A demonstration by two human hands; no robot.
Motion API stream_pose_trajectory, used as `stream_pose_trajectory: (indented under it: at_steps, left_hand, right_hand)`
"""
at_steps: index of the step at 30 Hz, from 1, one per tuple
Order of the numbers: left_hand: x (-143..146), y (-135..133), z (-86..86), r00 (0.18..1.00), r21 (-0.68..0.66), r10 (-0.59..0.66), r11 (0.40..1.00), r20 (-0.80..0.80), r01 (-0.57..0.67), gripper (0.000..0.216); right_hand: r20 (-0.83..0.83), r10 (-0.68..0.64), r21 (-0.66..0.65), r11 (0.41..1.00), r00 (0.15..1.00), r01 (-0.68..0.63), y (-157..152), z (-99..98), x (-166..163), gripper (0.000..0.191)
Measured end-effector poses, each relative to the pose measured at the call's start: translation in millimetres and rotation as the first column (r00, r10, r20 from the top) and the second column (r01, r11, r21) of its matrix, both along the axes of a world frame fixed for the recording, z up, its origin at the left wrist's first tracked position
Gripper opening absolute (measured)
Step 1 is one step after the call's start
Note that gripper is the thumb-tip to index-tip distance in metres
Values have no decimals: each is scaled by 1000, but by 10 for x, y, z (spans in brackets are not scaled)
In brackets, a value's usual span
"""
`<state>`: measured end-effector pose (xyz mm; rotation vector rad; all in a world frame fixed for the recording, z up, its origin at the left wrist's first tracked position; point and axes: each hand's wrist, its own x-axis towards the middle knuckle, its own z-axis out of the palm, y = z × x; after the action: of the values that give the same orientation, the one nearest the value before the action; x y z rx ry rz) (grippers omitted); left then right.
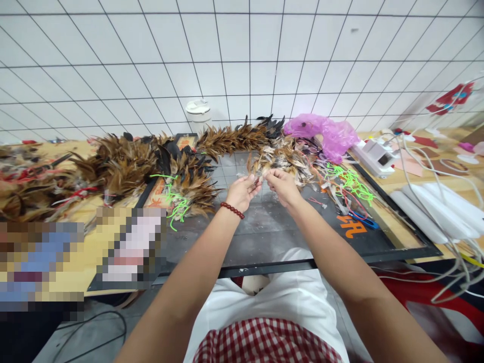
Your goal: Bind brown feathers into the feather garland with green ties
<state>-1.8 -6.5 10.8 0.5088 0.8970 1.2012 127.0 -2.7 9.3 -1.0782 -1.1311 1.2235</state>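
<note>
My left hand (242,191) and my right hand (282,186) meet over the dark board (260,227), fingertips pinched close together. Between them is something small and pale, too fine to make out. Just behind my right hand lies a heap of loose brown and whitish feathers (289,162). A long brown feather bundle (234,138) with black tips stretches along the board's far edge. Left of my hands sits another feather bundle (194,184), with bright green strings (177,204) beside it.
A pink-purple plastic bag (321,133) and green strings (351,181) lie to the right, near blue-handled scissors (365,220). Further right are a power strip (374,156), white packs (434,212) and tangled cables. More feather bundles (117,166) cover the left; a white-lidded container (198,110) stands behind.
</note>
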Motion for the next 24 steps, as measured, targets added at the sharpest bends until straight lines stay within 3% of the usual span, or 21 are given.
stream_pose_trajectory:
  at_steps: [11,13,15,17,19,24]
  left_hand:
    - [15,6,-15,1000,21,-20,1000,-16,20,6]
    - [15,2,4,999,38,-1,999,-34,2,6]
    - [11,-3,25,1000,49,-12,999,-26,13,7]
    - [8,-11,42,997,40,-74,996,-12,75,8]
    - [7,-23,53,987,20,-158,987,-9,158,8]
    - [3,-62,67,948,62,-315,946,-45,317,10]
  right_hand:
    - [60,-2,148,989,998,-7,-20,-77,-93,26]
    - [22,32,113,993,999,-35,-21,-70,-70,27]
    - [-60,162,27,987,985,-161,-26,-53,-32,30]
    - [-145,307,-36,948,941,-315,-31,-37,9,33]
    - [-199,362,-58,923,911,-379,-31,-29,41,35]
    - [-253,254,-62,959,934,-278,-7,-16,81,36]
